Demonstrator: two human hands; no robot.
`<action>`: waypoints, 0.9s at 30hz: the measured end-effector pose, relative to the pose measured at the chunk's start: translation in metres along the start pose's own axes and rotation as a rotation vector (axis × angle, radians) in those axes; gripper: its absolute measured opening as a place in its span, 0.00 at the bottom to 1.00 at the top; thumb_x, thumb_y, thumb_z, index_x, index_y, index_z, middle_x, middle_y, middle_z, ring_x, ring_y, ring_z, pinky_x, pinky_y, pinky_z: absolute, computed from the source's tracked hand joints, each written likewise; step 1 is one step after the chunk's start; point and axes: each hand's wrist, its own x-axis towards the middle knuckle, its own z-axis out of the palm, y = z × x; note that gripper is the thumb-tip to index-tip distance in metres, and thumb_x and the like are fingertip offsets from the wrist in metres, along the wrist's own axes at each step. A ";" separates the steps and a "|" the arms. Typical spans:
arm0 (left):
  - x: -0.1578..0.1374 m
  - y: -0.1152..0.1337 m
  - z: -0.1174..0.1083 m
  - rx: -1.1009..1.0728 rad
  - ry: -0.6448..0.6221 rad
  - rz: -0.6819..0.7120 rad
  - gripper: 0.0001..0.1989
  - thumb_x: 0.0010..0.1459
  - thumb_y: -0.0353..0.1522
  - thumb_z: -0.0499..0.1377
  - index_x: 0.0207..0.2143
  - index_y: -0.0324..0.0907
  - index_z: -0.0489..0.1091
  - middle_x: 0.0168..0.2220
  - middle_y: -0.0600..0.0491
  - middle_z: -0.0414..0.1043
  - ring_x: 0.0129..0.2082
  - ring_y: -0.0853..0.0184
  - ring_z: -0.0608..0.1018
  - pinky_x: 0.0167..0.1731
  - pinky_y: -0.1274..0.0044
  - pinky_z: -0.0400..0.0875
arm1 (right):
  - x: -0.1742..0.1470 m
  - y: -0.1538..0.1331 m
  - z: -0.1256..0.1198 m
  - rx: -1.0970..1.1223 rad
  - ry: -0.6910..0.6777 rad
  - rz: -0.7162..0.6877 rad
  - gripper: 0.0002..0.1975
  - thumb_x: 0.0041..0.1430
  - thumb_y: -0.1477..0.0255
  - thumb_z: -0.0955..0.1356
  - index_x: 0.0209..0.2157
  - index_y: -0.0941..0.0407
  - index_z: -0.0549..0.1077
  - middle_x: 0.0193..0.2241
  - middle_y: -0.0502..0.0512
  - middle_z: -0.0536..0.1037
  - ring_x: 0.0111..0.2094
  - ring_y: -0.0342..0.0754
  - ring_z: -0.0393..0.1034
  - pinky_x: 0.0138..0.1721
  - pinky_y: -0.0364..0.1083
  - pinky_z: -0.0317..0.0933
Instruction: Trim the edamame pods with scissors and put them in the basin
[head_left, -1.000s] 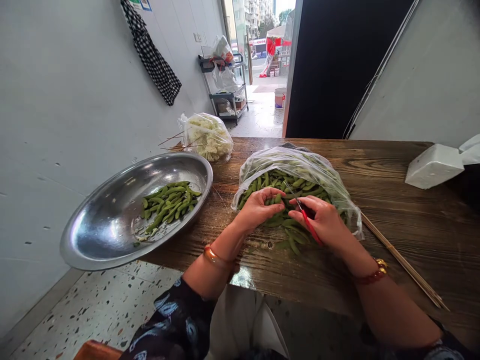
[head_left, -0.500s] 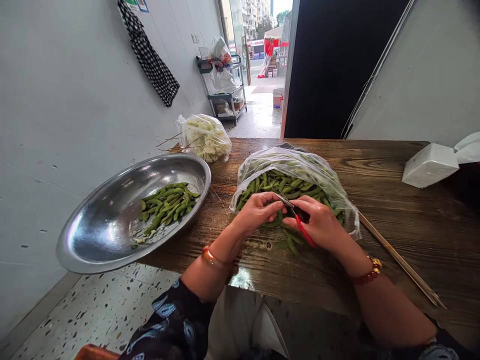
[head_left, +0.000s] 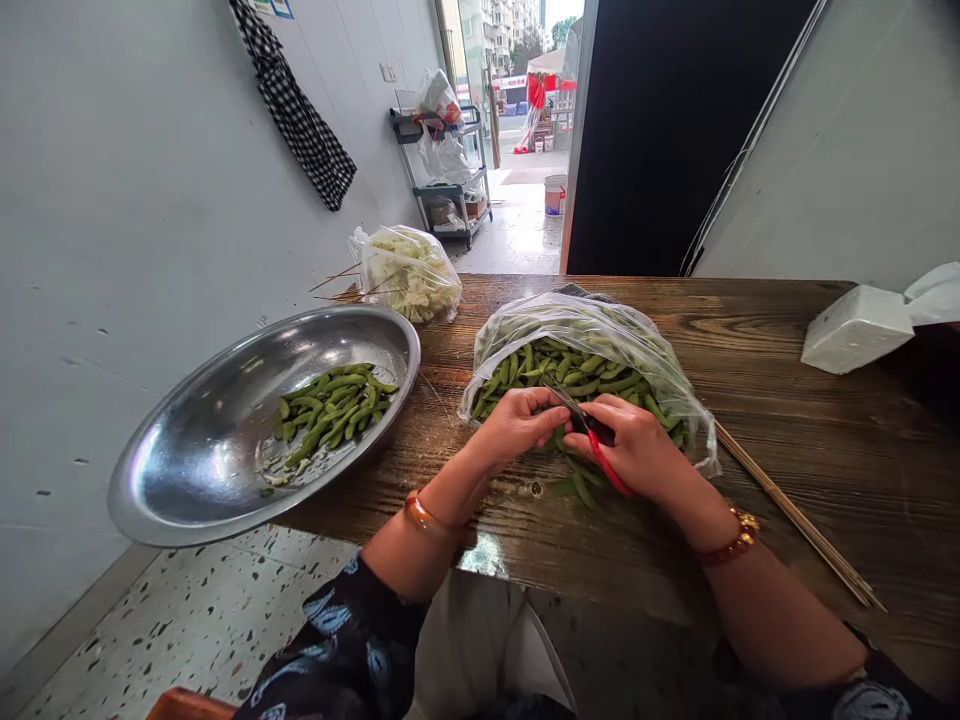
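My right hand (head_left: 634, 440) is closed around scissors (head_left: 604, 460) with red handles, their metal blades pointing up and left. My left hand (head_left: 521, 425) pinches thumb and fingers together right by the blade tips; what lies between them is hidden. Both hands are over the front of a clear plastic bag (head_left: 600, 315) full of green edamame pods (head_left: 555, 362). A few loose pods (head_left: 581, 485) lie on the table below my right hand. To the left, a big steel basin (head_left: 202, 440) holds a pile of edamame pods (head_left: 337, 405).
A bag of cauliflower (head_left: 412, 275) sits behind the basin, with thin sticks beside it. Wooden skewers (head_left: 802, 515) lie at the right of the wooden table (head_left: 765, 350). A white tissue pack (head_left: 859, 330) stands at the right edge. Beyond is a cart (head_left: 442, 190) near the doorway.
The scissor blades have shifted slightly between my hands. Both hands stay in nearly the same place, and the whole view has moved a little.
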 end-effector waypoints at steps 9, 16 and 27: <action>0.001 0.000 -0.001 0.047 0.010 -0.028 0.16 0.52 0.41 0.62 0.29 0.34 0.71 0.26 0.54 0.71 0.17 0.79 0.63 0.17 0.82 0.54 | 0.001 0.003 0.001 -0.039 -0.046 0.005 0.12 0.59 0.64 0.68 0.38 0.59 0.75 0.34 0.58 0.75 0.34 0.50 0.71 0.38 0.48 0.63; 0.003 -0.001 -0.001 0.049 0.019 -0.035 0.16 0.52 0.41 0.62 0.29 0.35 0.72 0.26 0.54 0.71 0.17 0.79 0.63 0.18 0.83 0.55 | 0.002 0.005 0.001 -0.052 -0.076 0.028 0.10 0.59 0.65 0.69 0.31 0.57 0.75 0.29 0.56 0.74 0.31 0.49 0.70 0.35 0.47 0.62; 0.006 0.000 -0.006 -0.302 0.315 -0.019 0.17 0.46 0.40 0.68 0.33 0.36 0.71 0.21 0.60 0.64 0.16 0.81 0.58 0.14 0.84 0.45 | 0.002 0.005 -0.002 0.059 0.084 0.082 0.15 0.59 0.60 0.68 0.41 0.57 0.76 0.37 0.58 0.78 0.38 0.51 0.73 0.41 0.48 0.65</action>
